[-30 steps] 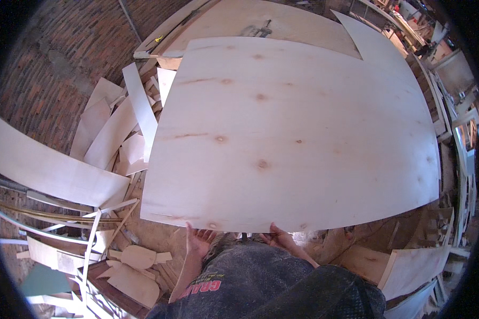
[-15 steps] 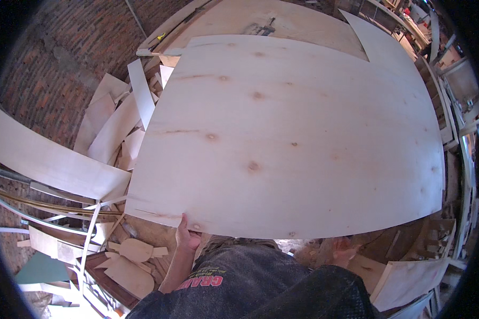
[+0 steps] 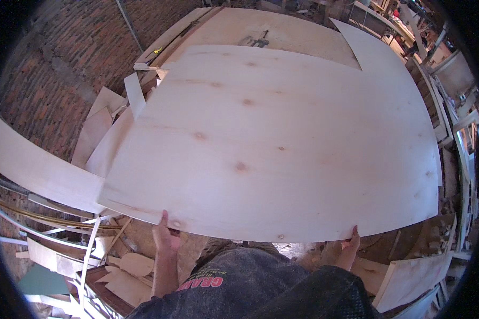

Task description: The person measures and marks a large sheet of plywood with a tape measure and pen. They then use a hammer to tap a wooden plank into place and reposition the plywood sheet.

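Observation:
A large pale plywood sheet (image 3: 282, 149) with brown knots spreads across the middle of the view, its far part over a wide work table (image 3: 298, 29). My left hand (image 3: 166, 236) grips its near edge toward the left corner, thumb on top and fingers beneath. Farther right along the same edge, my right hand (image 3: 350, 245) holds the sheet in a like way, thumb up. The sheet hides most of the fingers of both hands. Another pale sheet (image 3: 351, 37) shows its pointed corner beyond the far right edge of the plywood.
A dark tool (image 3: 256, 40) lies on the far part of the table. Offcuts (image 3: 96, 125) lean by the brick wall (image 3: 64, 69) at left, near a long curved panel (image 3: 42, 165). Cut wooden shapes (image 3: 130, 279) lie low at left. A board (image 3: 412, 282) stands at lower right.
The plywood sheet's left side has swung left and slightly nearer, with my left hand moving left along with it. My right hand, mostly hidden before, now shows at the near edge with its thumb up.

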Demonstrator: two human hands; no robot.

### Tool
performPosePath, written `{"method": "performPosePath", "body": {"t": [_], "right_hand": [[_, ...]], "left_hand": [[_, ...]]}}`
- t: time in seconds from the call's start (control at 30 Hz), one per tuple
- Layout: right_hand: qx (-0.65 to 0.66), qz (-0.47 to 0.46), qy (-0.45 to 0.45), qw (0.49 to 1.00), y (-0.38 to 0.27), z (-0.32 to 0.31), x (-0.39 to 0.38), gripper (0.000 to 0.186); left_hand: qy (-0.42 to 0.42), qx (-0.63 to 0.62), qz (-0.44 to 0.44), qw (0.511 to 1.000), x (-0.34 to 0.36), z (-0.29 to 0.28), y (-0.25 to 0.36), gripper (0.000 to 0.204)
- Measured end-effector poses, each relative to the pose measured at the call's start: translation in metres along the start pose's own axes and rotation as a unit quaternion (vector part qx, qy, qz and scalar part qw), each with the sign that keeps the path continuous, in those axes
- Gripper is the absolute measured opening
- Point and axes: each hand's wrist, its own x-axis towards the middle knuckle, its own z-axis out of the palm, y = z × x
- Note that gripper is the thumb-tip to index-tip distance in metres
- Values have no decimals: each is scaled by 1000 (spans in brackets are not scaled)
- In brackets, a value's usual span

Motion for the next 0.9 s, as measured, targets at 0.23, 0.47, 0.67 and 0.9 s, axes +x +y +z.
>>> {"method": "performPosePath", "body": {"t": [0.23,0.47,0.67,0.9], "right_hand": [[15,-3,-66,998,-9,20,-43,39],[6,16,17,1000,28,-3,-24,34],[30,30,4,999,48,6,-40,37],[30,8,21,999,58,-14,-34,39]], "left_hand": [[15,-8,-42,999,45,-45,9,31],[25,4,-177,984,78,-79,6,29],[57,16,-113,992,53,-55,35,31],[82,9,-129,988,83,-85,10,26]]}}
